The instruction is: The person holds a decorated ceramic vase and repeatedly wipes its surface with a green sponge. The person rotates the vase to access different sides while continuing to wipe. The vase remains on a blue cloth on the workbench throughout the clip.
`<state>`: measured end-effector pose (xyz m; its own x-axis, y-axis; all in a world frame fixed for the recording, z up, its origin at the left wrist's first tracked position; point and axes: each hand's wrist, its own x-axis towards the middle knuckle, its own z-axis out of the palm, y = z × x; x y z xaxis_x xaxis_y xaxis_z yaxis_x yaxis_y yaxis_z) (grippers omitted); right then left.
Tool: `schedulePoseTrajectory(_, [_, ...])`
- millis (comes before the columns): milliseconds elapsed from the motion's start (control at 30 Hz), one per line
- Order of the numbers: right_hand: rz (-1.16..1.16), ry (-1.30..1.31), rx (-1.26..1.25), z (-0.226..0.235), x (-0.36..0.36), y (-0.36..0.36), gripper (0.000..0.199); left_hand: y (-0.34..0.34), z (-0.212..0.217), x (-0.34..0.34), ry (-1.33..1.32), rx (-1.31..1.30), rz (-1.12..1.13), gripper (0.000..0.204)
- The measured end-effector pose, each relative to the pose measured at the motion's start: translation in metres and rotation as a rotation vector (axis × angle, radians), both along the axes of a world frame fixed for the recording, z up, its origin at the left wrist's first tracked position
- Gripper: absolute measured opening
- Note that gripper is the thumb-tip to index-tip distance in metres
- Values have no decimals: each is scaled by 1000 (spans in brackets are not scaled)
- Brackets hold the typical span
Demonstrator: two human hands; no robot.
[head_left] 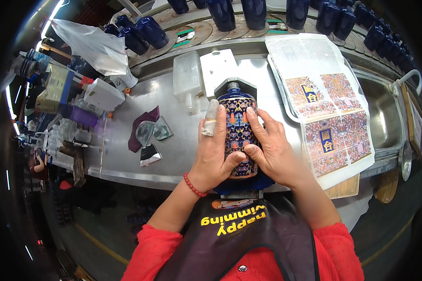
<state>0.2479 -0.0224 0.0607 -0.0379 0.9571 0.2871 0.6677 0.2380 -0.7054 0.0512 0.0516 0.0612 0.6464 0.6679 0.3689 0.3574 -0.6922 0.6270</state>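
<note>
A dark blue ceramic bottle (237,126) lies on its side on a cradle at the front edge of the steel bench, its neck pointing away from me. A many-coloured patterned decal covers its upper side. My left hand (214,152) wraps the bottle's left flank, thumb pressed on the decal; its index finger wears a white finger wrap and a ring. My right hand (269,150) lies on the right flank, fingers flat on the decal. A red bead bracelet (192,185) circles my left wrist.
Right of the bottle lies a sheet of patterned decals (330,133) on white backing. Behind it stand white plastic trays (188,75). Scraps of cloth and a scraper (147,136) lie to the left. Several dark blue bottles (220,14) line the far conveyor. A steel basin (384,117) sits far right.
</note>
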Motion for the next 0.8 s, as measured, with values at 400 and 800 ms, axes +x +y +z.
schedulePoseTrajectory(400, [22, -24, 1, 2, -4, -13, 66, -12, 0, -4, -51, -93, -9, 71])
schedulePoseTrajectory(800, [72, 21, 9, -12, -1, -26, 70, -16, -10, -16, -42, -61, -33, 77])
